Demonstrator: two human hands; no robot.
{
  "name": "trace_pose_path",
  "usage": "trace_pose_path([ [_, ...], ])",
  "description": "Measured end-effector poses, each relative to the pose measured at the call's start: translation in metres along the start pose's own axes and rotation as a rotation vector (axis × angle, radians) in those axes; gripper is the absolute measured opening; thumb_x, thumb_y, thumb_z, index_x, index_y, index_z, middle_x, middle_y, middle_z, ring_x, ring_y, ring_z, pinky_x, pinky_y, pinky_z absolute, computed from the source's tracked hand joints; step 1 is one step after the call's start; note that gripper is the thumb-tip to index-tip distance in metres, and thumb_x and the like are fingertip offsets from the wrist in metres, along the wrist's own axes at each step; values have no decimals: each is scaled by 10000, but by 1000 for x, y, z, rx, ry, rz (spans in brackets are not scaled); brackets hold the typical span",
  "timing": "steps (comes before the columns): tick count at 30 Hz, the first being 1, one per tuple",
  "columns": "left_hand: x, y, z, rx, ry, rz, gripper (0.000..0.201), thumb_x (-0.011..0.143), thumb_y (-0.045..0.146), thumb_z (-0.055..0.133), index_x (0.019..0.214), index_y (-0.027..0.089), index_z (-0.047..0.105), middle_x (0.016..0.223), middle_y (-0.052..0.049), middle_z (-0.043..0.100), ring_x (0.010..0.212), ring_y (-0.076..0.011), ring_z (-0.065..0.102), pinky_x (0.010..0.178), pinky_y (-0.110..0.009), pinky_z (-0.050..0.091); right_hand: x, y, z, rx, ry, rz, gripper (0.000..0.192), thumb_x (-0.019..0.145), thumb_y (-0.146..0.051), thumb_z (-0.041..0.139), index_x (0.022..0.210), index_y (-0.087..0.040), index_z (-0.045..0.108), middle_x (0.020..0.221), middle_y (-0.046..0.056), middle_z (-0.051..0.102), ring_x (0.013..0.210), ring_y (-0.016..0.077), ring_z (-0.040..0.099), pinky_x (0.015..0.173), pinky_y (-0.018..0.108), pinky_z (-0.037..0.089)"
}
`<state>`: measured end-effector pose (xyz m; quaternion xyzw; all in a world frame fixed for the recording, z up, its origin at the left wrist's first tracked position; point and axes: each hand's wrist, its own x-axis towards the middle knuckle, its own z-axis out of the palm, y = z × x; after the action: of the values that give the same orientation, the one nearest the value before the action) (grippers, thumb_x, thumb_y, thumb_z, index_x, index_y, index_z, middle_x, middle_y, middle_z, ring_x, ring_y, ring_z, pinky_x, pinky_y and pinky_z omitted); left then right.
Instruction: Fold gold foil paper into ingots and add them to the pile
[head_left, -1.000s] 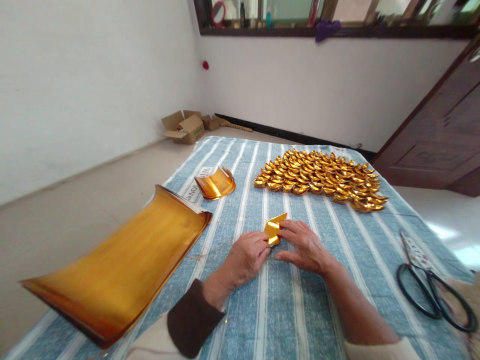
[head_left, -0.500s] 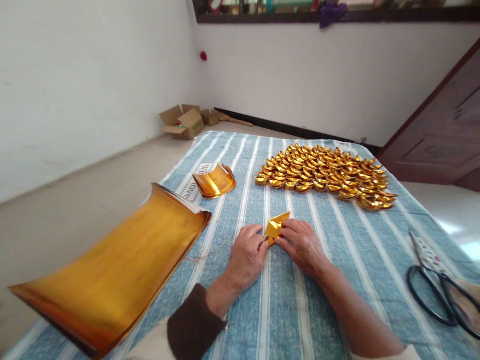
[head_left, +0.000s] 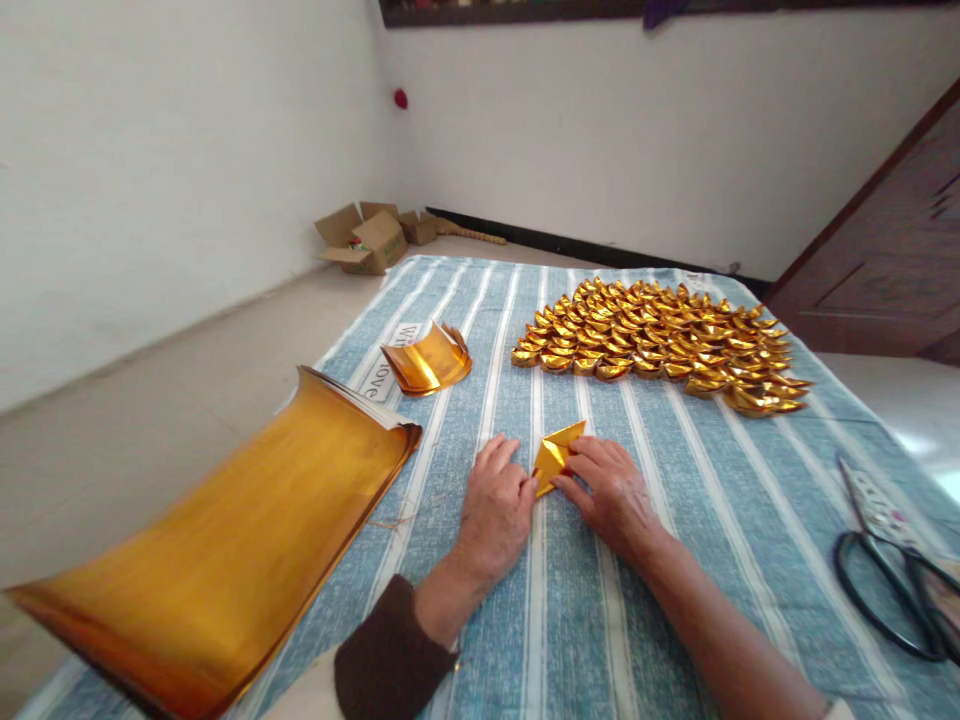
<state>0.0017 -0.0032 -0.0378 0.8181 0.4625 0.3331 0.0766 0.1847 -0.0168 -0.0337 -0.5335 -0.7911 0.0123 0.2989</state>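
Between the left hand [head_left: 495,515] and the right hand [head_left: 616,490], a folded gold paper [head_left: 553,458] lies on the cloth-covered desk [head_left: 472,425], its point directed far right. The right grip grasps its right side between thumb and fingers, forearm [head_left: 720,620] angled in from the lower right; the left hand is palm down, digits touching the near-left corner, and whether it pinches cannot be told. Beyond stand rows of gold ingot-shaped pieces [head_left: 652,345]; scissors [head_left: 864,534] lie well apart at right.
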Motion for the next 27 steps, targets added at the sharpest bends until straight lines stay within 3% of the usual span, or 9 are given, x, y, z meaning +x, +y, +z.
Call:
trace_pose_path([
  [27,2,4,1,-5,17,-75,171,764,73,656,689,180,546,1173,-136,629,1210,-308,505,1015,-537,431,-1,-1,3,-12,35,-10,139,881,-278,626,785,-178,639,970,99,665,929,254,583,828,398,442],
])
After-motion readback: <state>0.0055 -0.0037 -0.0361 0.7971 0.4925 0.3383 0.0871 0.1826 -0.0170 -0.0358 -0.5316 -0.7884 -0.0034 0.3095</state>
